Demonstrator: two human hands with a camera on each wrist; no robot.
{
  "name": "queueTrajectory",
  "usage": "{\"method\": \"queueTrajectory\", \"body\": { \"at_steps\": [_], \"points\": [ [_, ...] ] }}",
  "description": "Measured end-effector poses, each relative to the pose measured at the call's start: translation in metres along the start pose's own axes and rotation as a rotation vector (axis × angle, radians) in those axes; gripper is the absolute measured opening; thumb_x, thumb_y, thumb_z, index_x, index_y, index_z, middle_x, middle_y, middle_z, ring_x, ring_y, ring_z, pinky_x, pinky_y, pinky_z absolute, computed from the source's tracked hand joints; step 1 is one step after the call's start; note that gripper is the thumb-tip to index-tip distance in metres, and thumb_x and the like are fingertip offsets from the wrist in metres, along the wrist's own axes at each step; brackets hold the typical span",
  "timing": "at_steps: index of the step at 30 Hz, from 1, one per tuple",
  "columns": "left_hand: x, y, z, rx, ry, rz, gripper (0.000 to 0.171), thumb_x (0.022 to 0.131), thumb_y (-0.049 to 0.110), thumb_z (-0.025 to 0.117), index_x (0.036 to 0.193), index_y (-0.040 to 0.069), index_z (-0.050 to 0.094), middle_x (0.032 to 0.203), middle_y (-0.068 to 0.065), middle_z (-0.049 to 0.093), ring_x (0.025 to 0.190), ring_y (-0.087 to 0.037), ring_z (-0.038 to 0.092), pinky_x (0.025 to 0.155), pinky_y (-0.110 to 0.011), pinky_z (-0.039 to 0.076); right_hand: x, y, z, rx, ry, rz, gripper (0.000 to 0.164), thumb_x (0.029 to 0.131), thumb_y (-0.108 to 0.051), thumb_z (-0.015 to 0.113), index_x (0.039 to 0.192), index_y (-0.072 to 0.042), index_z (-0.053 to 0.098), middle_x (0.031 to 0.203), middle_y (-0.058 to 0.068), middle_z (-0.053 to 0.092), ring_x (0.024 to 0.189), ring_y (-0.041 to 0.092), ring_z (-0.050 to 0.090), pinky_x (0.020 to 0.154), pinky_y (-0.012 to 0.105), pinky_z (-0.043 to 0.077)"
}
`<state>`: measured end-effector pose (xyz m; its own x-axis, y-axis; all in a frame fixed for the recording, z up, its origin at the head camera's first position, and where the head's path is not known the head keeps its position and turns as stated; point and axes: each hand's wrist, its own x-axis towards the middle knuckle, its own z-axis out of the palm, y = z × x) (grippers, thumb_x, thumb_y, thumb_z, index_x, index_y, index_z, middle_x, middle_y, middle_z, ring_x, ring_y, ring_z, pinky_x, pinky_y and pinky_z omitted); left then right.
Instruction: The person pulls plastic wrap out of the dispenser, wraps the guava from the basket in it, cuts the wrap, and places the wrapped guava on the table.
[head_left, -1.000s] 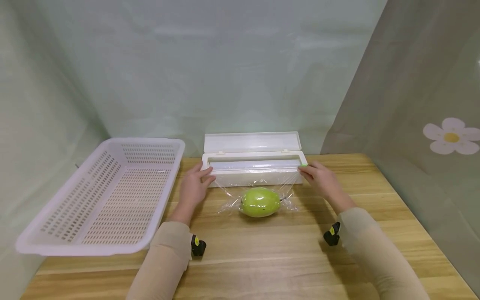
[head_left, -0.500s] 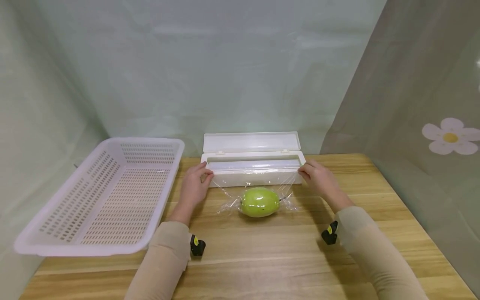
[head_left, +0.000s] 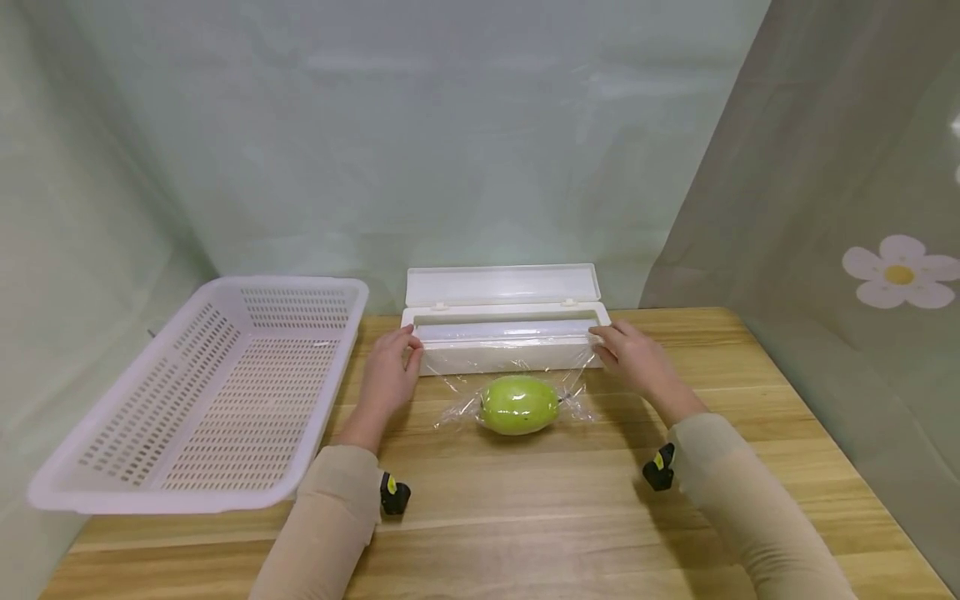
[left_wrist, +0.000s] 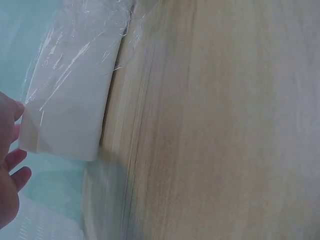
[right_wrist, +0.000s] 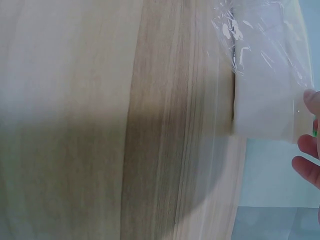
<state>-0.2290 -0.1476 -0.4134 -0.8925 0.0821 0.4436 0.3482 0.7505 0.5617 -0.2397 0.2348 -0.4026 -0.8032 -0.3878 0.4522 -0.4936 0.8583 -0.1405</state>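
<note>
A white cling film dispenser (head_left: pixel 480 358) stands at the back of the table with its lid (head_left: pixel 502 285) raised and a film roll (head_left: pixel 502 330) inside. Clear cling film (head_left: pixel 450 383) runs from it over a green oval fruit (head_left: pixel 519 405) with a short stem, lying in front. My left hand (head_left: pixel 387 371) grips the dispenser's left end, thumb at the front. At the opposite end my right hand (head_left: pixel 637 358) holds the corner between thumb and fingers. In the right wrist view the film's edge reaches the right thumb (right_wrist: pixel 311 100), and a bit of green shows between the fingers.
A white slotted plastic basket (head_left: pixel 318 433) sits to the left, close by the left forearm. Curtains (head_left: pixel 480 150) close off the back and both sides. The wooden table (head_left: pixel 517 517) extends toward me between the forearms.
Right fingertips have shifted slightly left along the dispenser's front edge, and the green bit seen there is now hidden in the head view. Left thumb has moved slightly. The fruit stays put.
</note>
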Motion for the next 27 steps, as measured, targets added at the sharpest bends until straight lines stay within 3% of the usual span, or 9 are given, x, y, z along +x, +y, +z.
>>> {"method": "queueTrajectory", "body": {
  "at_steps": [5, 10, 19, 27],
  "points": [
    [0.0, -0.001, 0.001, -0.009, -0.005, -0.01, 0.007, 0.091, 0.007, 0.058, 0.092, 0.001, 0.061, 0.131, -0.021, 0.056, 0.124, -0.04, 0.047, 0.109, -0.049, 0.032, 0.001, -0.002, 0.0, 0.009, -0.03, 0.037, 0.018, 0.09, -0.016, 0.063, 0.106, -0.009, 0.068, 0.092, 0.007, 0.058, 0.072, 0.022, 0.055, 0.061, 0.039, 0.05],
    [0.0, 0.0, 0.001, -0.013, -0.007, -0.018, 0.007, 0.091, 0.007, 0.058, 0.093, 0.001, 0.06, 0.131, -0.021, 0.056, 0.124, -0.039, 0.046, 0.109, -0.049, 0.032, 0.001, -0.002, 0.001, 0.019, 0.022, 0.023, 0.007, 0.088, -0.013, 0.065, 0.093, -0.008, 0.067, 0.088, 0.006, 0.058, 0.069, 0.02, 0.055, 0.06, 0.038, 0.05],
    [-0.003, 0.0, 0.0, -0.024, 0.011, -0.012, 0.007, 0.091, 0.007, 0.057, 0.092, 0.001, 0.06, 0.13, -0.021, 0.056, 0.124, -0.038, 0.047, 0.109, -0.048, 0.032, -0.001, -0.004, -0.003, 0.029, 0.085, -0.038, 0.006, 0.083, -0.006, 0.07, 0.086, -0.004, 0.065, 0.088, 0.008, 0.06, 0.073, 0.021, 0.058, 0.063, 0.036, 0.051],
    [-0.005, 0.004, 0.001, -0.056, 0.066, 0.02, 0.005, 0.089, 0.004, 0.058, 0.09, -0.001, 0.06, 0.118, -0.021, 0.061, 0.116, -0.039, 0.05, 0.104, -0.048, 0.035, -0.007, -0.008, -0.011, 0.053, -0.003, 0.05, 0.006, 0.086, -0.01, 0.066, 0.091, -0.006, 0.067, 0.09, 0.009, 0.065, 0.084, 0.024, 0.059, 0.068, 0.039, 0.053]
  ]
}}
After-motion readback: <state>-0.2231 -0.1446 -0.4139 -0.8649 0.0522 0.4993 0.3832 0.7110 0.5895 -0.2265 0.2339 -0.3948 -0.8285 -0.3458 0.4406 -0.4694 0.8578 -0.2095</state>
